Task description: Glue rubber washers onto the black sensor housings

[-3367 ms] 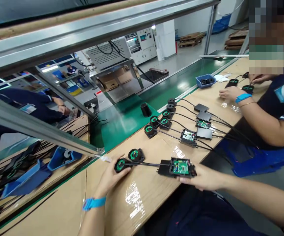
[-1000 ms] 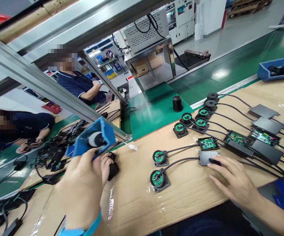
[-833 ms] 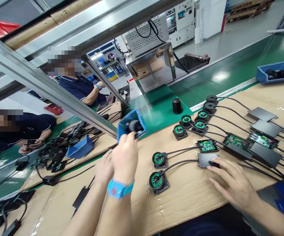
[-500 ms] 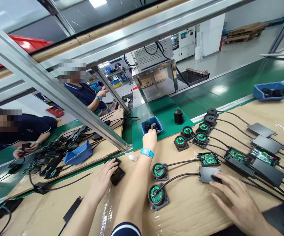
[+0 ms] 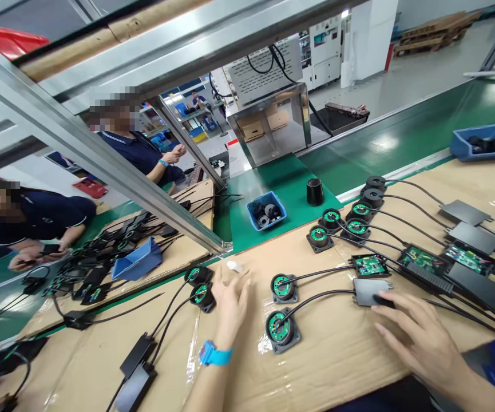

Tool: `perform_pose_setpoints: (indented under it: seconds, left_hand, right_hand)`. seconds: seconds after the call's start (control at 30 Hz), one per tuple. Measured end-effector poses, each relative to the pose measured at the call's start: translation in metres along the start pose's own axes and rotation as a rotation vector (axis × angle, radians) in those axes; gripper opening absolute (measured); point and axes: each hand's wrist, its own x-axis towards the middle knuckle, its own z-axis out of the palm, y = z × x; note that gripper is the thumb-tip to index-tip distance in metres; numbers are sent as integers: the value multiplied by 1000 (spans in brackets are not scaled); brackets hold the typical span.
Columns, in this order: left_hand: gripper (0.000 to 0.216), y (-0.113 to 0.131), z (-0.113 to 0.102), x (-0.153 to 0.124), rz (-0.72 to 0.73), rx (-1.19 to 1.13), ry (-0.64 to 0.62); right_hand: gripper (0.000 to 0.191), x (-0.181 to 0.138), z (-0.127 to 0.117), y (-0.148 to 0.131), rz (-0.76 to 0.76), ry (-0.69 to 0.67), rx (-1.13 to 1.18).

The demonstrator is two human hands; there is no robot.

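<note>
My left hand, a blue band on its wrist, hovers with fingers apart over the cardboard, holding nothing that I can see. Just left of it are two round black housings with green circuit boards; beyond its fingertips lies a small white object. Fingers stretched, my right hand rests at a flat grey box. Something black shows at its fingertip; I cannot tell what. A cable joins this box to a round housing. Another housing sits behind, wired to an open box.
A blue bin of black parts and a black cup stand on the green mat. More cabled boxes lie at right. Another blue bin is far right. Co-workers sit at left beyond the metal post.
My left hand has come back from the blue bin toward the cardboard. A co-worker's arm has withdrawn from the two left housings, uncovering them. My right hand stays at the grey box.
</note>
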Motion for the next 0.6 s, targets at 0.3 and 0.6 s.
perform_pose_setpoints:
  seconds: [0.3, 0.6]
  left_hand:
    - [44, -17, 30, 47, 7, -48, -71]
    - [41, 11, 66, 151, -16, -126, -72]
  right_hand:
    - [23, -6, 6, 8, -6, 14, 14]
    - [20, -2, 4, 4, 10, 4, -10]
